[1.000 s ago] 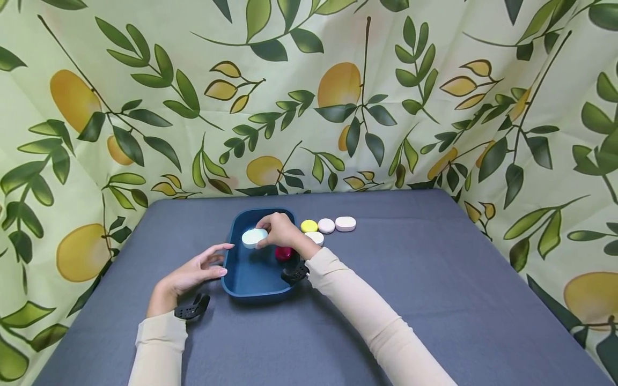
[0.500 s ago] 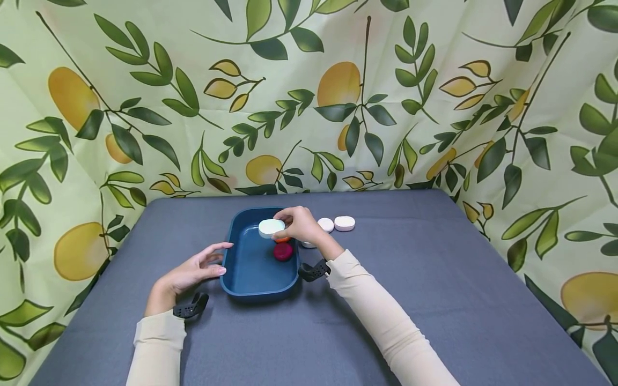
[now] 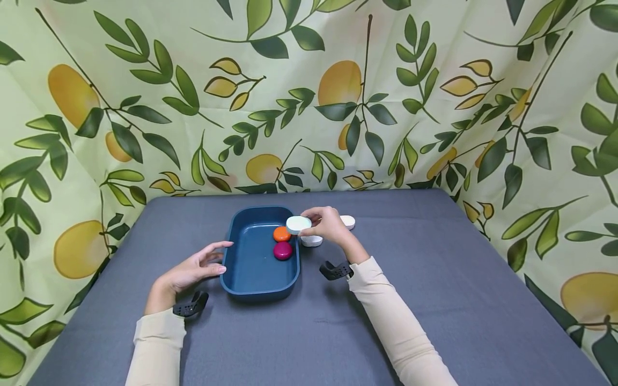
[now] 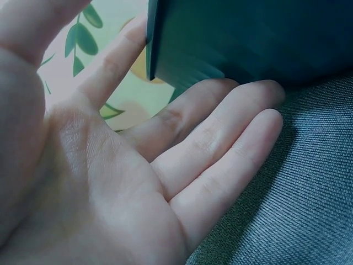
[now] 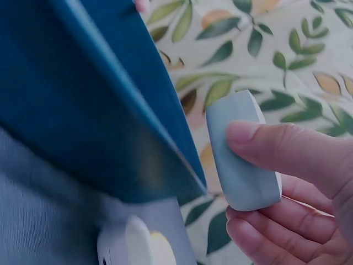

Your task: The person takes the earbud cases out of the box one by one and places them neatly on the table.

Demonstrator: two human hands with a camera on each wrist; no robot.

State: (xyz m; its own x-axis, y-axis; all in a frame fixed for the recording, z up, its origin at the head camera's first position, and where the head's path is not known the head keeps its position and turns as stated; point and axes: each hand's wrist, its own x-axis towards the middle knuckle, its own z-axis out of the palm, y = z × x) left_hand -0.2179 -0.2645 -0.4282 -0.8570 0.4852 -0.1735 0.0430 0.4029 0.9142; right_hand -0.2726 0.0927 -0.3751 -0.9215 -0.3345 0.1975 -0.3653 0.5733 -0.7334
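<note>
**Pale bar (image 3: 297,225) up by the right rim of the tray (image 3: 260,296), long axis left to right**

The right hand (image 3: 330,223) has the bar pinched, thumb on one broad face and fingers curled to the other side, as the right wrist view shows. In the head view the bar sits directly left of that hand and lies across the far part of the tray's right rim. The right wrist view shows it raised and apart from the tray's corner, with backdrop visible in the gap. Whether it is over the inside or just outside the wall, I cannot tell for sure; any next move would seem to turn on that narrow offset. The bar's length runs roughly across the rim rather than along it.

The right hand is the nearer one by far. The left hand (image 3: 195,272) is across the tray at its left wall, fingers loosely extended, grasping nothing, its fingertips against the side. So the tray lies between the two hands.

Inside, near the right wall, are an orange disc (image 3: 282,234) and, on its near side, a magenta disc (image 3: 282,251). Outside, on the table (image 3: 434,300), a white oval (image 3: 311,242) lies just right of the tray; a white bar (image 3: 348,221) shows past the right hand.
</note>
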